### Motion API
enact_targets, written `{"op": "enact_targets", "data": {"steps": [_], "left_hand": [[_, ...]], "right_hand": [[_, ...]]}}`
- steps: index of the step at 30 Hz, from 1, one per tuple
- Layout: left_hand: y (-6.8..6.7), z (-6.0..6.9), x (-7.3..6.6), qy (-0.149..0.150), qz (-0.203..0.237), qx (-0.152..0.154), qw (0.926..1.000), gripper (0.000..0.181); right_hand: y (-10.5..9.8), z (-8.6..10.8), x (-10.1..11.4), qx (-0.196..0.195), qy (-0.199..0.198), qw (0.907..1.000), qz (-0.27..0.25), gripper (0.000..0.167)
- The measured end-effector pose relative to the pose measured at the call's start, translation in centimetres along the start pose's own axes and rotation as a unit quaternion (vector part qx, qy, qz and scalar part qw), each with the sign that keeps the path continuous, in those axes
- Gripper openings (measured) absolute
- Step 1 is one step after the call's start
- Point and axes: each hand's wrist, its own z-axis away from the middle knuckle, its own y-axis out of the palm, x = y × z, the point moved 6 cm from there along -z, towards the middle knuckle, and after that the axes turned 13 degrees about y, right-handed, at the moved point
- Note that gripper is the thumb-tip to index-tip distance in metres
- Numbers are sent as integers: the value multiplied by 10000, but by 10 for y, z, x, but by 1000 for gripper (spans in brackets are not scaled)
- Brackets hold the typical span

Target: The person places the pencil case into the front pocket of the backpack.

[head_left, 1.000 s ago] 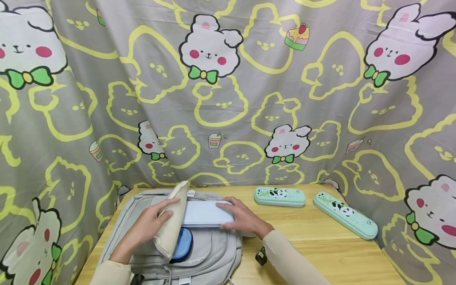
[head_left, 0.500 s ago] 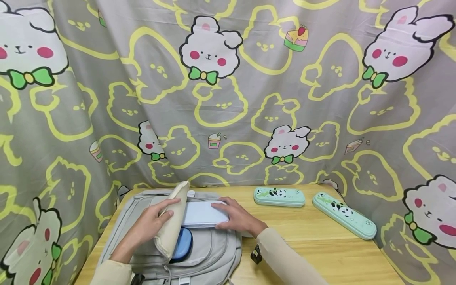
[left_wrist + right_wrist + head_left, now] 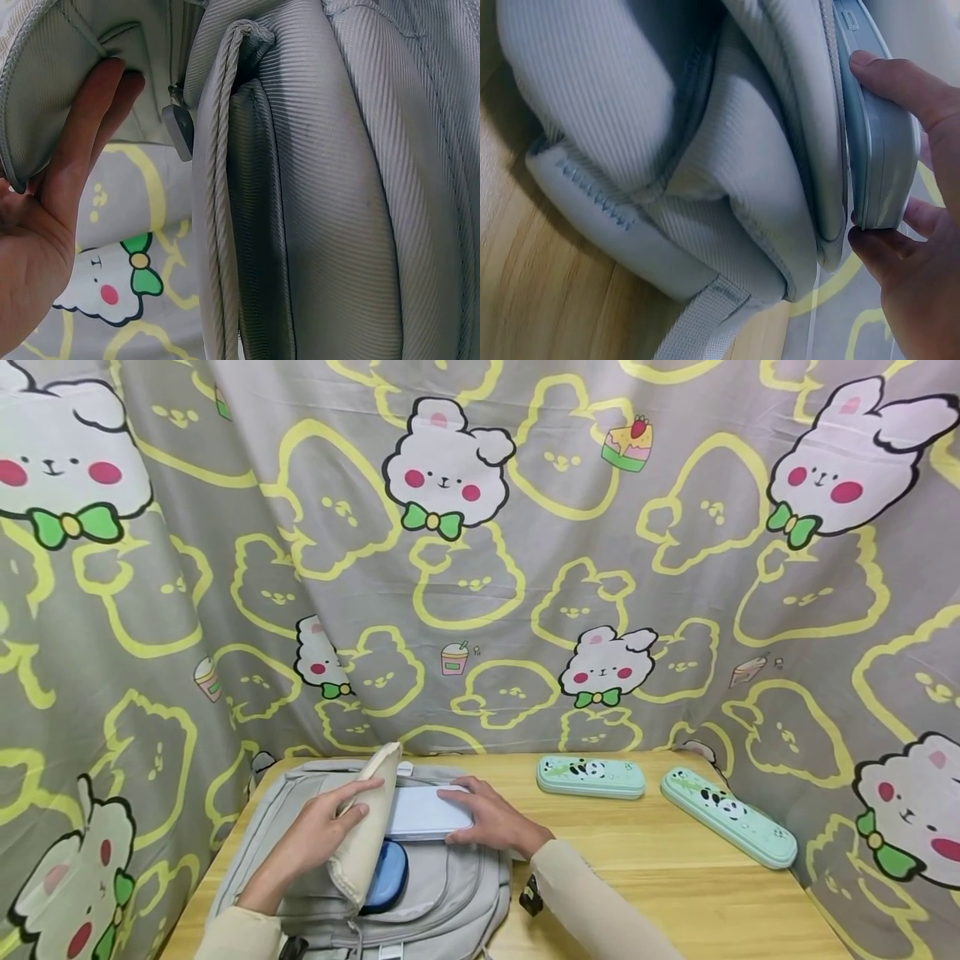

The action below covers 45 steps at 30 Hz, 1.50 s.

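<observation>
A grey backpack (image 3: 457, 893) lies on the table with its front flap (image 3: 369, 847) raised. My left hand (image 3: 318, 828) holds that flap up, fingers on its inner side and thumb on the outer in the head view. With my right hand (image 3: 491, 817) I grip the right end of a light-blue flat box (image 3: 427, 812), thumb on one face and fingers on the other side. Its left end is hidden behind the flap. Just below the box, a blue rounded case (image 3: 390, 877) sits in the opening, partly covered by the flap. The right wrist view shows the box (image 3: 889, 157) beside the bag's edge.
Two mint-green panda pencil cases stand to the right: one (image 3: 590, 777) at the back, another (image 3: 727, 818) slanting near the right edge. The wooden table (image 3: 637, 877) is bounded behind and at the sides by a patterned curtain (image 3: 517, 560).
The light-blue box has slid left, deeper behind the flap, with my right hand moving along with it. My left hand and the flap have hardly moved.
</observation>
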Motion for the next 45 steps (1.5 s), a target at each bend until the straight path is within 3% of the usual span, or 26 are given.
{"op": "enact_targets", "data": {"steps": [13, 25, 45], "left_hand": [[2, -1, 1, -1, -10, -1, 10000, 44], [3, 1, 2, -26, -45, -15, 10000, 44], [2, 2, 4, -22, -23, -14, 10000, 44]], "right_hand": [[8, -6, 10, -81, -86, 9999, 85, 77], [17, -10, 12, -100, 94, 9991, 399, 78], [6, 6, -11, -78, -10, 9998, -158, 71]]}}
